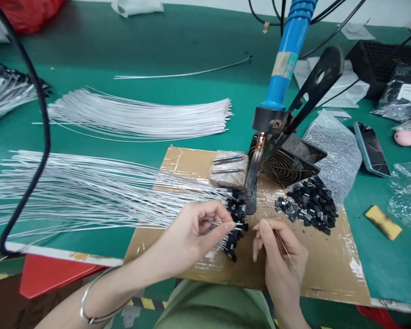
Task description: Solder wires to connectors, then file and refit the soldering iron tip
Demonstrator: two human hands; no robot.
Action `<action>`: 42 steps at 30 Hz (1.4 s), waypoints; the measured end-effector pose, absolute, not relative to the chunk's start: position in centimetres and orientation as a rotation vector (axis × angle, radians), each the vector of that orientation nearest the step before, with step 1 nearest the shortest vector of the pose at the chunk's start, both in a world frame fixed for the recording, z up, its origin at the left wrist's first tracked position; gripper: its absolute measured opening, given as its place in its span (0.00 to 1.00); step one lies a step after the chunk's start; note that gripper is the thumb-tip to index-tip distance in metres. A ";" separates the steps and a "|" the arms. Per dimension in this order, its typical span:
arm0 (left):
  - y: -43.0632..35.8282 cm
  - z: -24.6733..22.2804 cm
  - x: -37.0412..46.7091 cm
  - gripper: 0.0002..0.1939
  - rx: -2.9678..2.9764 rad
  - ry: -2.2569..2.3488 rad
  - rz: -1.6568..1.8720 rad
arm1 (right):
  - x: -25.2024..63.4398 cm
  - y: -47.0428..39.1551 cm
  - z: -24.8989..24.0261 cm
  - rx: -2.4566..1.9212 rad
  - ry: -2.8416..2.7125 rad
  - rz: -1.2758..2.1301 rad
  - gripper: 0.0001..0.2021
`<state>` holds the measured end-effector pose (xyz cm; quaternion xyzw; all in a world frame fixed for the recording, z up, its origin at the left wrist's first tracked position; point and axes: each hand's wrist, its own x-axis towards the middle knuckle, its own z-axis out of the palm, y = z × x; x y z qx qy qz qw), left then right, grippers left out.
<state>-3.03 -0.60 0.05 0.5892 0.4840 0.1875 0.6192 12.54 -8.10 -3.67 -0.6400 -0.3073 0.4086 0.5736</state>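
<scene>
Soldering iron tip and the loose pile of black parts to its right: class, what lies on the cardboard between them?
In the head view, only bare taped cardboard separates the soldering iron tip from the loose pile of black parts.

Shiny metal wires [89,196] at nine o'clock; matt black plastic parts [308,203] at three; tape-glossed brown cardboard [322,265]; matt green mat [192,50] at twelve; glossy blue plastic handle [289,50].

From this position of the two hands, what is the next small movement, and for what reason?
Probably bring the wire end in the left hand forward to the soldering iron tip. The fingers pinch a silver wire beside the row of wires already capped with black parts, the right hand holds a thin strand, seemingly solder, and the iron stands just ahead of both.
</scene>
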 end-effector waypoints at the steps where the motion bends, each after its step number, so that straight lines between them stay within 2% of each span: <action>1: -0.6 -0.1 -3.0 0.16 1.344 1.117 0.440 | 12.6 -8.0 -3.7 -1.470 -0.721 1.001 0.14; 9: -1.1 -0.8 -3.1 0.16 1.323 1.133 0.472 | 12.4 -7.9 -5.0 -1.174 -0.731 1.262 0.08; 23: -1.9 -1.1 -3.0 0.16 1.361 1.148 0.481 | 12.7 -8.1 -5.4 -1.073 -0.599 1.452 0.05; 30: -1.8 -0.7 -3.1 0.16 1.417 1.150 0.461 | 13.7 -7.7 -5.1 -1.032 -0.477 1.671 0.06; 42: -2.4 -1.3 -2.4 0.12 1.451 1.203 0.642 | 12.9 -7.8 -5.3 -0.999 -0.421 1.620 0.07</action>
